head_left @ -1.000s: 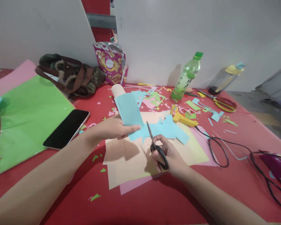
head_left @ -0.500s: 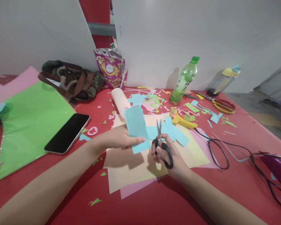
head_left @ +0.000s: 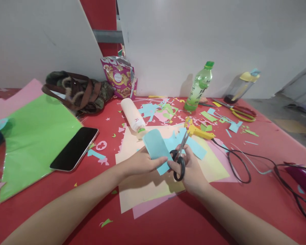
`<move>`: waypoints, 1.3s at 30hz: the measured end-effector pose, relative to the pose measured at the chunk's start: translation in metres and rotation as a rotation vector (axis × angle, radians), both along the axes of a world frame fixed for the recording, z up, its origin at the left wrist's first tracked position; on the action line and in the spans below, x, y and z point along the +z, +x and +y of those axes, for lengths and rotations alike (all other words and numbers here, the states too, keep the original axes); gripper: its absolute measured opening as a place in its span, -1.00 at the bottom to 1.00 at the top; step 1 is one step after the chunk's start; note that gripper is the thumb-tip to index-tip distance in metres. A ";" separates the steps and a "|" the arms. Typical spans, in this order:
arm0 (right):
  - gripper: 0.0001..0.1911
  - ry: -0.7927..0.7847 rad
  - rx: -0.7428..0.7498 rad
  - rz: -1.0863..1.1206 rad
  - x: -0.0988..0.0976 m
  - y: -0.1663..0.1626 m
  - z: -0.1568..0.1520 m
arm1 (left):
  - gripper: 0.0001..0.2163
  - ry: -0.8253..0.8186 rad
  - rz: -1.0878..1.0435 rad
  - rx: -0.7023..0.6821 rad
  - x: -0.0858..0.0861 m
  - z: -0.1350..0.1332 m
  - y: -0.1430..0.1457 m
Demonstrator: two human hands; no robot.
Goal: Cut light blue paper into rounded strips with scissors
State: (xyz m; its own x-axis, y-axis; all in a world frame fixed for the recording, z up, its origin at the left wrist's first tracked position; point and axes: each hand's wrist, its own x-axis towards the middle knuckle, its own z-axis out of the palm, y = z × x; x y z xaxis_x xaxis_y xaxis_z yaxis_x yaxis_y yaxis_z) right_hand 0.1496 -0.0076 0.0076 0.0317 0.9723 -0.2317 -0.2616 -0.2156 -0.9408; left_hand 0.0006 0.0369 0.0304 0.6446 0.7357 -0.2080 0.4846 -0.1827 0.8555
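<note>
My left hand point(head_left: 145, 161) grips a rounded strip of light blue paper point(head_left: 156, 147), with the thumb on top near its lower end. In my right hand point(head_left: 191, 168) is a pair of black-handled scissors point(head_left: 180, 160), blades pointing up and away. The blades look nearly closed and lie to the right of the strip. My right fingertips are close to the strip's lower right edge; whether they touch it I cannot tell. Beneath both hands are layered peach and yellow sheets point(head_left: 135, 183). More light blue paper pieces point(head_left: 197, 149) lie on them behind the scissors.
A yellow glue gun point(head_left: 200, 132) with a black cord lies behind my right hand. Beyond the strip lies a white bottle point(head_left: 132, 114). A phone point(head_left: 75, 148) and green sheets point(head_left: 35, 136) are at left. A green drink bottle point(head_left: 200, 86) stands near the wall, among paper scraps.
My left hand has moved right and slightly down with the blue strip, which is now more tilted. The scissors have turned to the right, and the two hands are closer together.
</note>
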 end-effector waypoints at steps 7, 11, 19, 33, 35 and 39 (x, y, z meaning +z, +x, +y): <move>-0.63 0.065 -0.057 -0.053 -0.003 0.001 0.003 | -0.73 -0.079 -0.010 0.031 0.002 -0.002 0.005; -0.62 0.059 -0.085 -0.067 -0.003 0.003 0.006 | -0.62 -0.153 -0.021 0.084 -0.002 0.001 0.004; -0.64 0.126 -0.118 -0.108 -0.003 0.012 0.015 | -0.62 0.052 0.015 0.224 0.003 0.029 -0.016; -0.73 0.249 0.088 -0.513 -0.012 0.008 0.006 | -0.72 0.837 0.342 -0.125 0.019 0.019 -0.017; -0.74 0.260 0.125 -0.557 -0.012 0.008 0.005 | -0.74 0.836 0.442 -0.277 0.019 0.014 -0.016; -0.74 0.255 0.145 -0.560 -0.014 0.008 0.004 | -0.76 0.772 0.504 -0.402 0.012 0.009 -0.017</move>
